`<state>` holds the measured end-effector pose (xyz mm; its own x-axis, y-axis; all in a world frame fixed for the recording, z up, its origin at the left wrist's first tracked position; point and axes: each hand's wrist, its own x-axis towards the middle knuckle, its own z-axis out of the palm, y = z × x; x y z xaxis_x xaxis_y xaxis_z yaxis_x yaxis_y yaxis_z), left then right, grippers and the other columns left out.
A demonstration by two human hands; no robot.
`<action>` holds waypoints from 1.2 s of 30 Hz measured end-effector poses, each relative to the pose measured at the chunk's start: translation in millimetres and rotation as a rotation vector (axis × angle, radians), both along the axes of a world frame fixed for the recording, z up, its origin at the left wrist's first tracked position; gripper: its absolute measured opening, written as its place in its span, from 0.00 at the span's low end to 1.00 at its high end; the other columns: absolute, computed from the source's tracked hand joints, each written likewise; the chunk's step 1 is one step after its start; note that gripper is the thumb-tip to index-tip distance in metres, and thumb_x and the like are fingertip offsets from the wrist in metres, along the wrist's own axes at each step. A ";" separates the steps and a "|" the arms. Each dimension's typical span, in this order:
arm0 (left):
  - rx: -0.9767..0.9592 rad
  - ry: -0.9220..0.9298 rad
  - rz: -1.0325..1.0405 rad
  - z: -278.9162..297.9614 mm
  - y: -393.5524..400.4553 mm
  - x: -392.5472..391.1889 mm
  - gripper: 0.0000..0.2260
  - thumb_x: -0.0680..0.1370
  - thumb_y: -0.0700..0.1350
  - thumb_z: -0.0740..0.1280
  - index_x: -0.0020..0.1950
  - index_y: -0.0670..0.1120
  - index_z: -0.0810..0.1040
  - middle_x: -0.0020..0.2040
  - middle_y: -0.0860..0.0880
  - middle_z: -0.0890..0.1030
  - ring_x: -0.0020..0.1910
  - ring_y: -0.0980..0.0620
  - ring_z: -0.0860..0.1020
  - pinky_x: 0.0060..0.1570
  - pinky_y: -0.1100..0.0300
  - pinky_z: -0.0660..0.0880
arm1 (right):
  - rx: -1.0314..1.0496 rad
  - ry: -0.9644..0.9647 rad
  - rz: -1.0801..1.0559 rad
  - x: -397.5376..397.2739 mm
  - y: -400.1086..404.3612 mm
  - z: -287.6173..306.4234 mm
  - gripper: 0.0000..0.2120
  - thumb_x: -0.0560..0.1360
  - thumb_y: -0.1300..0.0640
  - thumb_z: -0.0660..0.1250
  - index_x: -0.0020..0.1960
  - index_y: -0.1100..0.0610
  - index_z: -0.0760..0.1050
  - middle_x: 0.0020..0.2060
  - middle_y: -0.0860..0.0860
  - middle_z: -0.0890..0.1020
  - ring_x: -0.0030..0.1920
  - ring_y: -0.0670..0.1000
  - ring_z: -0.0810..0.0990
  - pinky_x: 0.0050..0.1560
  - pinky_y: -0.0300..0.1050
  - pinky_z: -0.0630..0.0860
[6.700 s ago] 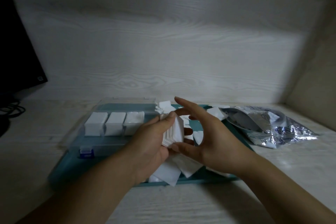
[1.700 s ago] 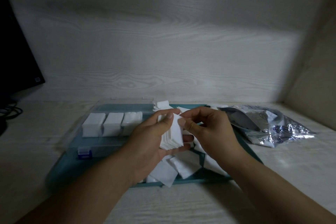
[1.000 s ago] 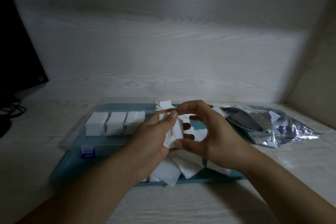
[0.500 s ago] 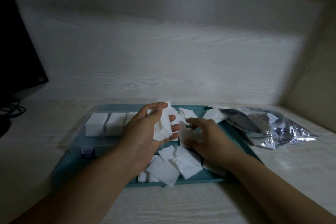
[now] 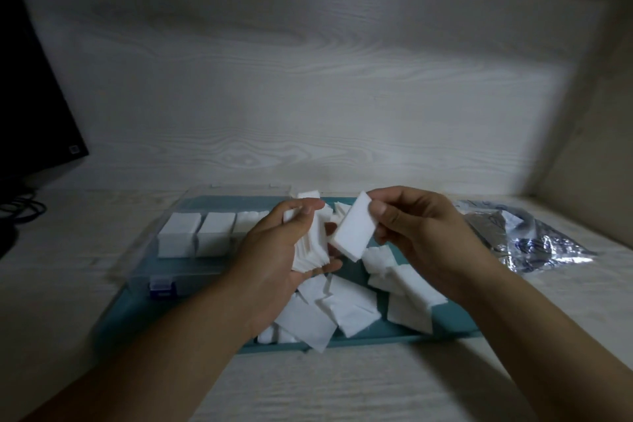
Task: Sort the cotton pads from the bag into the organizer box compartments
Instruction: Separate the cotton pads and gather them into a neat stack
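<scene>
Pale wooden desk: right hand (image 5: 421, 233) has lifted a pinched pad (image 5: 354, 233), probably toward the stack (image 5: 310, 243) the left hand (image 5: 277, 250) grips.

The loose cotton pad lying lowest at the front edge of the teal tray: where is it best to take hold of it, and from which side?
Probably at its near corner. The loose cotton pad lies flat and tilted, its near corner reaching the front rim of the teal tray, while other pads overlap its far edge. So a pinch grip from the front, thumb slid under that corner, should lift it alone.
</scene>
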<state>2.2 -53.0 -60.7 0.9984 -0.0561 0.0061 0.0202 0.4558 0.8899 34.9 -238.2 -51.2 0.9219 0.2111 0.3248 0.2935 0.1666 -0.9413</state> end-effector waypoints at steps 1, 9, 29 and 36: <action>0.009 -0.006 -0.036 -1.2 -0.8 -0.7 0.09 0.79 0.42 0.63 0.56 0.43 0.80 0.56 0.37 0.82 0.49 0.39 0.83 0.41 0.48 0.82 | -0.038 -0.005 0.021 -2.8 3.5 -1.3 0.06 0.69 0.62 0.69 0.44 0.60 0.84 0.35 0.56 0.82 0.34 0.49 0.76 0.36 0.40 0.75; 0.062 0.009 -0.133 -7.5 -5.6 -3.3 0.11 0.81 0.43 0.61 0.60 0.47 0.80 0.51 0.41 0.85 0.48 0.43 0.85 0.44 0.49 0.83 | -0.388 -0.152 -0.215 -15.4 23.3 -10.9 0.05 0.75 0.64 0.70 0.46 0.57 0.83 0.37 0.53 0.85 0.34 0.48 0.82 0.37 0.39 0.80; -0.146 0.080 -0.180 -1.2 -6.9 -5.8 0.16 0.81 0.46 0.61 0.66 0.42 0.76 0.56 0.36 0.83 0.49 0.40 0.84 0.40 0.50 0.82 | -0.681 -0.400 0.010 -24.6 12.2 -0.1 0.42 0.66 0.57 0.79 0.75 0.46 0.62 0.60 0.43 0.79 0.63 0.44 0.77 0.64 0.44 0.75; -0.131 0.052 -0.174 -1.8 -9.1 -5.2 0.15 0.82 0.44 0.60 0.66 0.41 0.77 0.54 0.38 0.84 0.45 0.44 0.85 0.39 0.52 0.82 | -0.717 -0.426 0.007 -27.4 14.1 0.0 0.42 0.67 0.56 0.79 0.75 0.47 0.62 0.61 0.41 0.78 0.64 0.42 0.75 0.63 0.37 0.73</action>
<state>-3.0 -62.1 -62.6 0.9729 -0.2299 -0.0262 0.1527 0.5528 0.8192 7.5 -224.1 -51.2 0.7485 0.5049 0.4299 0.6496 -0.4279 -0.6285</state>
